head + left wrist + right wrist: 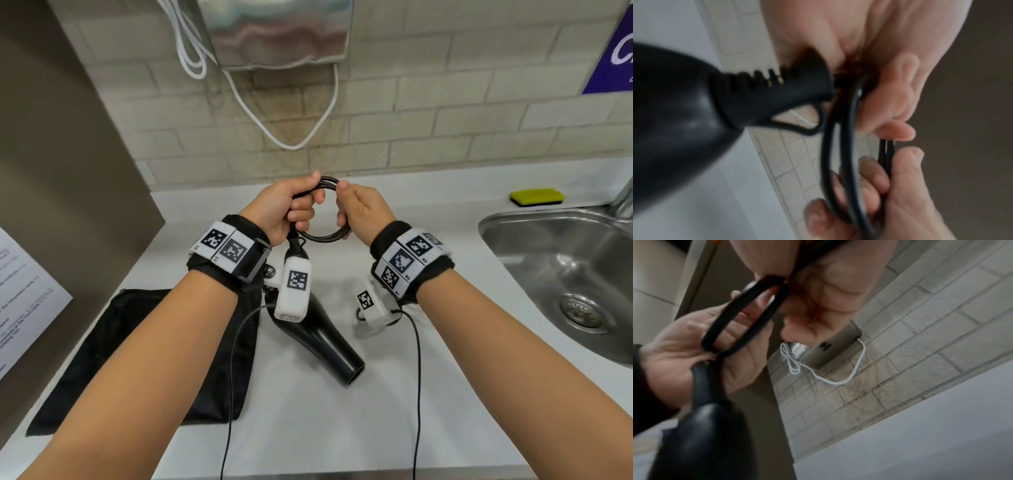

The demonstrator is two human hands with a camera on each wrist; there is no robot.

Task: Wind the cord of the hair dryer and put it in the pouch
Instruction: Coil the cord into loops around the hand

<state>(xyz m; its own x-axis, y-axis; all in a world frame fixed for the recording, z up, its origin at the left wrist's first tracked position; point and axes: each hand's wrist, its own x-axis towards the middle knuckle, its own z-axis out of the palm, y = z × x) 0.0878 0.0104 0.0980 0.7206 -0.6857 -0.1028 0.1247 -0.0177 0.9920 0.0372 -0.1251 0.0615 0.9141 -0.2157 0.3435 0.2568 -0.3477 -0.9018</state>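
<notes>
A black hair dryer [329,346] hangs below my left hand [291,209], nozzle pointing down toward the counter. Its black cord [325,236] is wound into a small coil of several loops held up between both hands. My left hand grips the left side of the coil and the cord's strain relief [777,91]. My right hand [359,209] pinches the right side of the coil [740,318] between thumb and fingers. The black pouch [137,349] lies flat on the counter under my left forearm. The cord's plug end is hidden.
A white counter [308,428] runs to a steel sink [561,274] at the right. A yellow sponge [536,196] sits behind the sink. A wall-mounted metal unit [277,31] with a white cable [291,144] hangs on the tiled wall ahead. A paper sheet [20,308] is at left.
</notes>
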